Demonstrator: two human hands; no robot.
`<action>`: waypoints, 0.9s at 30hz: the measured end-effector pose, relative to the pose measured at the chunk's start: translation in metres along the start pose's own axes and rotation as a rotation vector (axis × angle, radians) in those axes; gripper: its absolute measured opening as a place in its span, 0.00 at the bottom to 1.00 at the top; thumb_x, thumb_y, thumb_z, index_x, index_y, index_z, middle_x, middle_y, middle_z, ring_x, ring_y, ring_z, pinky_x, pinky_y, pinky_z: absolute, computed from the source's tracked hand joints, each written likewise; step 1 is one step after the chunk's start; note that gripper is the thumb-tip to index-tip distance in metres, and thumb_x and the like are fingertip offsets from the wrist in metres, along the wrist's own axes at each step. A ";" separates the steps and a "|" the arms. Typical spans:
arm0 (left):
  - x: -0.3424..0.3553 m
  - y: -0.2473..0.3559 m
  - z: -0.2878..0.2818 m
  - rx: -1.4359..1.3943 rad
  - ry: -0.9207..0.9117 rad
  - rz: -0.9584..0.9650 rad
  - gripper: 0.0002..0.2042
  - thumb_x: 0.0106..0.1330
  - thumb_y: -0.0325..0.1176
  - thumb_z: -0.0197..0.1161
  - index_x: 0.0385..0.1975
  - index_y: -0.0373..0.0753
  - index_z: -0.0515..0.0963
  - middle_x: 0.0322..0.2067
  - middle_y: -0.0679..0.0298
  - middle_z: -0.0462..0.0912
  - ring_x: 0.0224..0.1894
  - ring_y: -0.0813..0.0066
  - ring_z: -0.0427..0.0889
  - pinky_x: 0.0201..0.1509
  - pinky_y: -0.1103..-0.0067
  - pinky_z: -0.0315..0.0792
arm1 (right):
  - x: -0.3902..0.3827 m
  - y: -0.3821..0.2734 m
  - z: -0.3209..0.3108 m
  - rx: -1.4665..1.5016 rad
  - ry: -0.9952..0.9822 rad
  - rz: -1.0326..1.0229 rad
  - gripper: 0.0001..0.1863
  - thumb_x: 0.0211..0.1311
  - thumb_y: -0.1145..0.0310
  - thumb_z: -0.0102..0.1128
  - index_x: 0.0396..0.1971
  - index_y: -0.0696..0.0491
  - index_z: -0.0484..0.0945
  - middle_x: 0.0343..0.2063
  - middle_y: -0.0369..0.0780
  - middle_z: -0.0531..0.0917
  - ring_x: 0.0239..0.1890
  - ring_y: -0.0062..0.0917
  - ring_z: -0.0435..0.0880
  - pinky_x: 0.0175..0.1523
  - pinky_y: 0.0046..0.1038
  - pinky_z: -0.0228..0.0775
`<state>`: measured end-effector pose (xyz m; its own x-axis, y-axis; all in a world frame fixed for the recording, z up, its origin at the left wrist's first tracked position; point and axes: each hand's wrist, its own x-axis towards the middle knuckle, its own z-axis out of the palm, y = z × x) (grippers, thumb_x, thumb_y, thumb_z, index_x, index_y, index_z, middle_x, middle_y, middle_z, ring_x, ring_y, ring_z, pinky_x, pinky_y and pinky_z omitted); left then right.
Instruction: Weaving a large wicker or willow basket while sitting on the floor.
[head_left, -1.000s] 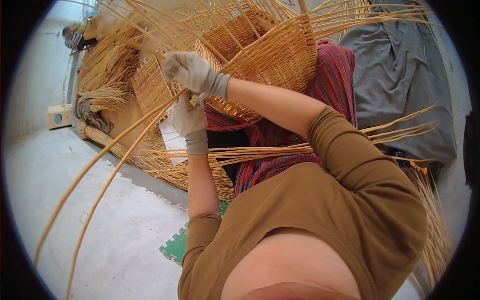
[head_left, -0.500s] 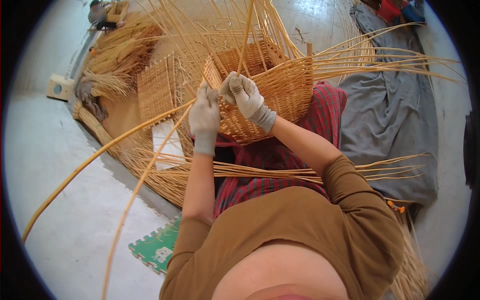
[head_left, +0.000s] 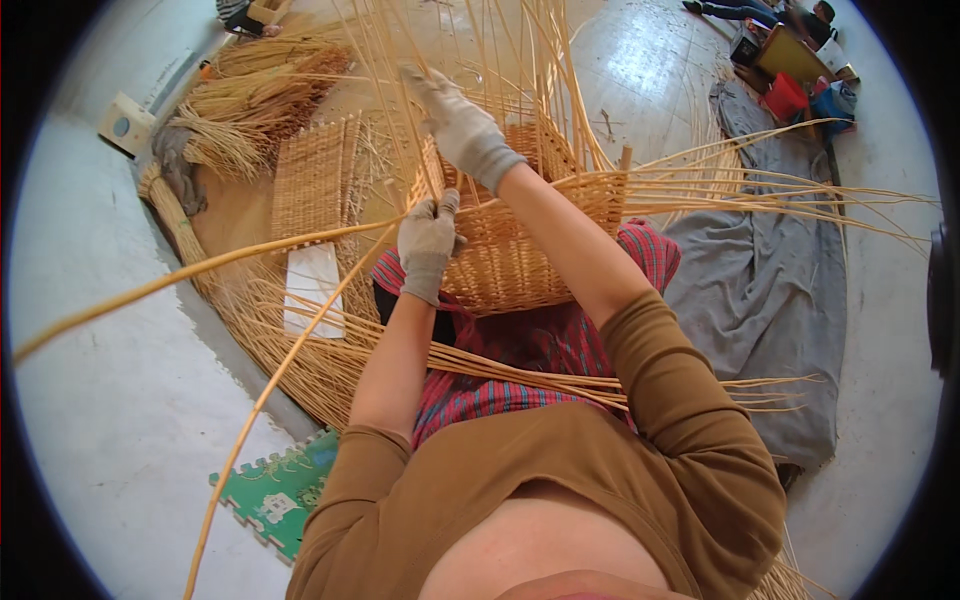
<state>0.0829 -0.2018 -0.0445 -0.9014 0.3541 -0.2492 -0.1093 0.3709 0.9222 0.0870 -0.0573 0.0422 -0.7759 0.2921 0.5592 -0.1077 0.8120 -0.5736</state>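
A woven cane basket (head_left: 500, 265) sits on the person's lap, in front of the body, its side wall facing near and its opening on the far side. Both hands are at its left part: the left hand (head_left: 428, 240) is at the near left corner, against the rim, and the right hand (head_left: 462, 128) is farther off, above the left side of the opening, its forearm crossing over the near wall. The left hand is curled with the thumb raised; what its hidden fingers pinch, I cannot tell. The right hand stretches its fingers out together toward the upright canes (head_left: 482, 55); whether the fingertips pinch one of them is unclear. Both hands wear pale work gloves.

From beside the left hand, a thick long cane (head_left: 160, 287) runs out left and a thinner long cane (head_left: 265, 392) runs toward the near left. More canes spread right from the basket's right end. Under the basket is a red checked cloth (head_left: 650, 255), and loose canes (head_left: 545, 378) lie across it, nearer the body.

To the left lie a flat woven panel (head_left: 310, 180), a white sheet (head_left: 313, 285) and, near, a green mat (head_left: 290, 480). Straw bundles (head_left: 275, 105) lie far left. A grey cloth (head_left: 760, 310) covers floor at right, with a red container (head_left: 787, 97) beyond.
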 end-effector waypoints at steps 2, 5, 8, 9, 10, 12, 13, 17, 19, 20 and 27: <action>0.002 -0.001 -0.003 -0.041 -0.018 0.006 0.18 0.73 0.47 0.65 0.33 0.35 0.80 0.22 0.64 0.83 0.18 0.77 0.83 0.20 0.78 0.75 | -0.026 0.024 0.001 0.413 0.022 0.140 0.37 0.71 0.77 0.52 0.77 0.43 0.53 0.49 0.49 0.86 0.50 0.34 0.88 0.55 0.38 0.80; 0.007 -0.005 -0.003 -0.099 -0.051 -0.035 0.12 0.72 0.41 0.67 0.37 0.37 0.80 0.24 0.64 0.83 0.20 0.75 0.85 0.20 0.78 0.78 | -0.110 0.074 -0.002 0.961 0.369 0.117 0.17 0.79 0.68 0.49 0.63 0.53 0.64 0.31 0.41 0.83 0.35 0.31 0.87 0.48 0.35 0.83; 0.013 -0.004 0.007 -0.459 -0.115 -0.008 0.13 0.67 0.34 0.72 0.32 0.41 0.71 0.24 0.61 0.84 0.20 0.71 0.86 0.17 0.73 0.81 | -0.143 0.084 -0.002 1.018 0.353 0.296 0.12 0.83 0.62 0.42 0.53 0.53 0.67 0.27 0.38 0.80 0.34 0.28 0.86 0.46 0.34 0.83; 0.014 -0.003 0.010 -0.529 -0.133 -0.031 0.14 0.67 0.33 0.73 0.31 0.42 0.70 0.23 0.61 0.84 0.20 0.70 0.86 0.17 0.73 0.81 | -0.143 0.076 -0.002 0.956 0.402 0.296 0.12 0.84 0.61 0.39 0.51 0.53 0.67 0.26 0.38 0.79 0.34 0.27 0.85 0.46 0.34 0.84; 0.015 -0.001 0.013 -0.426 -0.088 -0.014 0.20 0.65 0.33 0.75 0.26 0.45 0.63 0.22 0.64 0.78 0.18 0.72 0.84 0.14 0.74 0.78 | -0.138 0.063 -0.001 0.874 0.458 0.297 0.11 0.84 0.62 0.41 0.50 0.52 0.70 0.27 0.38 0.80 0.35 0.27 0.86 0.45 0.33 0.83; 0.014 0.002 0.016 -0.407 -0.011 0.113 0.19 0.65 0.33 0.75 0.29 0.45 0.65 0.21 0.65 0.78 0.16 0.72 0.83 0.13 0.74 0.76 | -0.126 0.041 -0.005 0.859 0.192 0.276 0.13 0.84 0.60 0.42 0.47 0.53 0.72 0.27 0.38 0.81 0.34 0.26 0.85 0.43 0.32 0.81; 0.011 0.003 0.019 -0.398 0.010 0.137 0.18 0.65 0.32 0.75 0.31 0.45 0.65 0.21 0.65 0.78 0.15 0.73 0.82 0.12 0.74 0.76 | -0.124 0.033 -0.007 0.896 0.140 0.255 0.09 0.82 0.63 0.45 0.48 0.52 0.72 0.29 0.38 0.82 0.33 0.25 0.85 0.41 0.30 0.80; -0.005 0.014 0.032 -0.436 0.320 0.238 0.12 0.66 0.29 0.73 0.36 0.36 0.74 0.30 0.62 0.82 0.25 0.68 0.86 0.25 0.76 0.81 | -0.127 0.067 -0.041 0.909 0.479 0.649 0.11 0.74 0.75 0.58 0.50 0.47 0.69 0.33 0.39 0.87 0.32 0.22 0.86 0.32 0.27 0.76; -0.005 0.023 0.048 -0.517 0.328 0.708 0.11 0.69 0.33 0.70 0.38 0.35 0.75 0.34 0.61 0.83 0.28 0.68 0.86 0.29 0.76 0.81 | -0.140 0.092 -0.048 0.871 0.596 0.568 0.17 0.73 0.76 0.58 0.53 0.47 0.64 0.36 0.41 0.86 0.33 0.24 0.87 0.33 0.25 0.77; -0.004 0.025 0.052 -0.409 0.255 0.767 0.11 0.71 0.36 0.69 0.38 0.35 0.76 0.34 0.61 0.83 0.27 0.68 0.86 0.29 0.76 0.81 | -0.148 0.100 -0.051 0.873 0.582 0.633 0.17 0.73 0.77 0.58 0.54 0.47 0.63 0.36 0.42 0.86 0.35 0.24 0.87 0.35 0.26 0.79; 0.002 0.037 0.073 0.085 -0.218 0.000 0.22 0.77 0.54 0.56 0.35 0.37 0.78 0.17 0.62 0.78 0.15 0.72 0.79 0.22 0.72 0.74 | -0.038 0.057 -0.064 -0.030 0.234 -0.132 0.34 0.67 0.83 0.55 0.72 0.46 0.62 0.52 0.47 0.84 0.48 0.29 0.87 0.57 0.29 0.77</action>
<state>0.1072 -0.1247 -0.0325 -0.7889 0.5275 -0.3153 -0.0650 0.4386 0.8963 0.1500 0.0106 0.0269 -0.5911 0.2888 0.7531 -0.1769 0.8645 -0.4704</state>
